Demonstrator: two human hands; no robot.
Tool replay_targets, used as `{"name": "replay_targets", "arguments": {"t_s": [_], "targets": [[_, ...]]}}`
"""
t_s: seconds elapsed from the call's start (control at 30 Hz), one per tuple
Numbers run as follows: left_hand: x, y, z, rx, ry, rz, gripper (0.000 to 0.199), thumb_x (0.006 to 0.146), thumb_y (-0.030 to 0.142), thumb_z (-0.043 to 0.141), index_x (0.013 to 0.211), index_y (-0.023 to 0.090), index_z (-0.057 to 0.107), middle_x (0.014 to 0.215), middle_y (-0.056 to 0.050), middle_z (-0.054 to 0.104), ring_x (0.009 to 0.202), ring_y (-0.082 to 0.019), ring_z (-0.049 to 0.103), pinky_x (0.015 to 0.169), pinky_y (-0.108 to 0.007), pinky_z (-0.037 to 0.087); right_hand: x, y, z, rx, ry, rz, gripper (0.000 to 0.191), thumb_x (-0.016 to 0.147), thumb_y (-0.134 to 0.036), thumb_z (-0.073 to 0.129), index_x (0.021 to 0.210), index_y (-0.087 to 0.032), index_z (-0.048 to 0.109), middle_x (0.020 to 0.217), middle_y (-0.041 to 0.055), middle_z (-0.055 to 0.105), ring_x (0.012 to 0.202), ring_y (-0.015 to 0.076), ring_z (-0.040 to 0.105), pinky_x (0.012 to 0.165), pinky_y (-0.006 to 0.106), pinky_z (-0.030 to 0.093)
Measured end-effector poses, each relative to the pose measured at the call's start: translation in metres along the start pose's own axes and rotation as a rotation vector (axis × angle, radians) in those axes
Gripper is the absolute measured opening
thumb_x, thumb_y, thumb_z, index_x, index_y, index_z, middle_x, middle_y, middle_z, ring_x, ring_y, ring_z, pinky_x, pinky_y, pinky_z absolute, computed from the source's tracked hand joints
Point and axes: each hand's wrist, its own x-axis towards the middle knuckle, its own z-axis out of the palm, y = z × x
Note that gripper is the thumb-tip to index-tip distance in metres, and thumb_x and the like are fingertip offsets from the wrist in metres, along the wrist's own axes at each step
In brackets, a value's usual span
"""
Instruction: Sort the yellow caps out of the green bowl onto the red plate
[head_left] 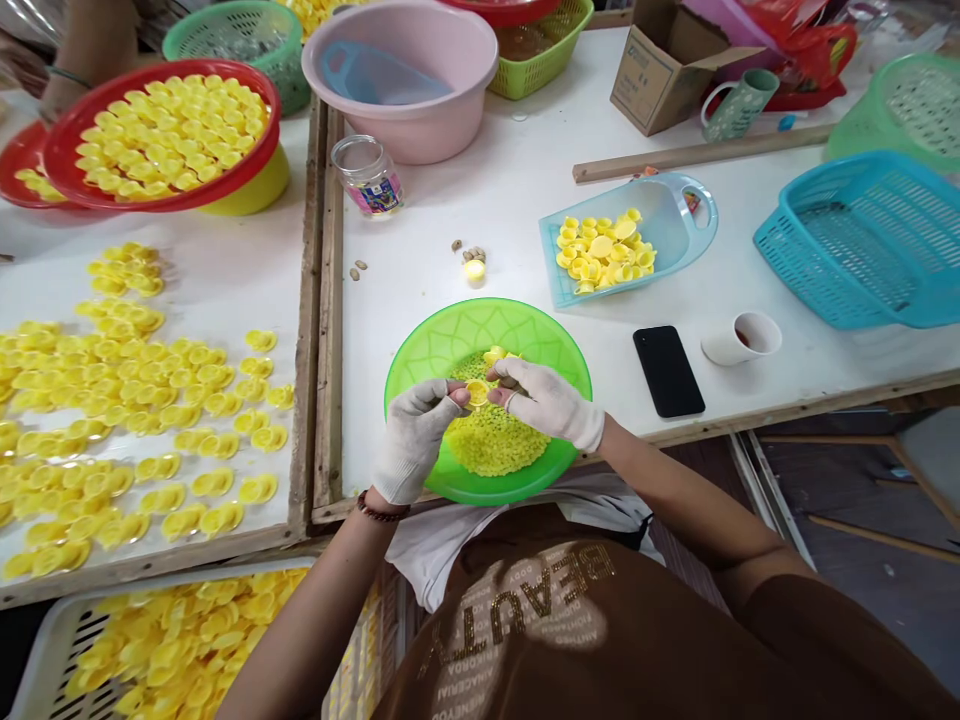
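Observation:
My left hand (418, 432), in a white glove with bare fingertips, pinches a small round yellow plastic cup (478, 393) between thumb and finger. From the other side, my right hand (551, 400), gloved the same way, has its fingertips closed in at the cup's edge. Both hands are over a bright green bowl (420, 345), which holds many tiny yellow-green pieces (499, 445). Just beyond my right fingertips, another yellow piece (499, 355) shows in the bowl, partly hidden.
A blue scoop tray (694, 225) holds yellow cups. A phone (669, 371), paper cup (739, 340) and blue basket (840, 280) are right. Wooden strips (328, 300) divide the table; yellow pieces (112, 400) cover its left. A pink basin (405, 120) stands behind. Another person's arm (94, 50) shows top left.

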Motion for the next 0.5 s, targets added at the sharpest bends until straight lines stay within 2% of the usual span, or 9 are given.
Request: {"name": "replay_targets", "arguments": {"t_s": [0.07,0.13,0.23,0.3,0.33,0.4,0.43,0.5], "targets": [[-0.001,0.000,0.002,-0.046,-0.015,-0.029,0.027,0.074,0.040,0.084,0.083,0.016,0.078,0.077,-0.004,0.074,0.070,-0.015,0.066,0.071,-0.027,0.057,0.003,-0.005,0.007,0.093,0.017,-0.002,0.015,0.094,-0.033,0.065,0.102,-0.022,0.059,0.069,-0.0053,0.052,0.061,0.0124,0.049,0.060,0.026,0.041],[-0.001,0.000,0.003,-0.043,-0.018,-0.039,0.027,0.073,0.040,0.085,0.081,0.015,0.077,0.076,-0.004,0.074,0.070,-0.014,0.066,0.071,-0.026,0.056,0.007,-0.008,0.009,0.161,-0.026,0.037,0.015,0.092,-0.032,0.067,0.097,-0.022,0.058,0.065,-0.0068,0.050,0.057,0.0113,0.049,0.058,0.025,0.042],[0.001,0.001,0.000,-0.102,-0.021,-0.114,0.030,0.070,0.040,0.088,0.079,0.014,0.075,0.075,-0.003,0.072,0.068,-0.013,0.065,0.069,-0.025,0.058,0.011,-0.008,0.002,0.339,-0.157,0.120,0.009,0.094,-0.026,0.058,0.100,-0.019,0.058,0.074,-0.0023,0.061,0.064,0.0125,0.062,0.063,0.026,0.051],[0.001,0.002,-0.002,-0.213,-0.025,-0.221,0.035,0.066,0.040,0.090,0.079,0.013,0.072,0.076,-0.003,0.072,0.067,-0.013,0.067,0.069,-0.025,0.060,0.010,-0.006,-0.007,0.389,-0.202,0.153,0.015,0.096,-0.021,0.049,0.108,-0.018,0.057,0.081,0.0007,0.065,0.070,0.0141,0.067,0.068,0.029,0.055],[0.000,0.003,-0.003,-0.268,-0.034,-0.278,0.037,0.065,0.040,0.091,0.081,0.013,0.071,0.078,-0.003,0.072,0.068,-0.013,0.068,0.070,-0.026,0.061,0.008,-0.004,-0.011,0.344,-0.220,0.159,0.018,0.096,-0.019,0.046,0.110,-0.017,0.058,0.083,0.0016,0.066,0.072,0.0149,0.067,0.070,0.030,0.056],[-0.003,0.007,-0.005,-0.326,-0.074,-0.364,0.039,0.064,0.039,0.091,0.083,0.013,0.069,0.081,-0.004,0.072,0.070,-0.014,0.070,0.070,-0.028,0.062,0.004,-0.001,-0.017,0.110,-0.288,0.147,0.021,0.094,-0.016,0.046,0.110,-0.016,0.061,0.089,0.0049,0.070,0.079,0.0180,0.069,0.079,0.034,0.056],[-0.004,0.010,-0.006,-0.322,-0.092,-0.376,0.038,0.065,0.039,0.090,0.084,0.013,0.068,0.081,-0.005,0.072,0.070,-0.015,0.070,0.071,-0.029,0.062,0.001,0.001,-0.017,-0.056,-0.325,0.133,0.022,0.093,-0.014,0.048,0.109,-0.016,0.063,0.094,0.0077,0.072,0.086,0.0205,0.070,0.085,0.037,0.055],[-0.002,0.018,-0.016,-0.243,-0.083,-0.311,0.035,0.070,0.039,0.085,0.085,0.013,0.067,0.082,-0.005,0.072,0.071,-0.016,0.071,0.073,-0.031,0.062,-0.003,0.006,-0.015,-0.379,-0.364,0.101,0.024,0.091,-0.014,0.051,0.110,-0.014,0.068,0.110,0.0143,0.072,0.105,0.0272,0.068,0.099,0.043,0.051]]}}
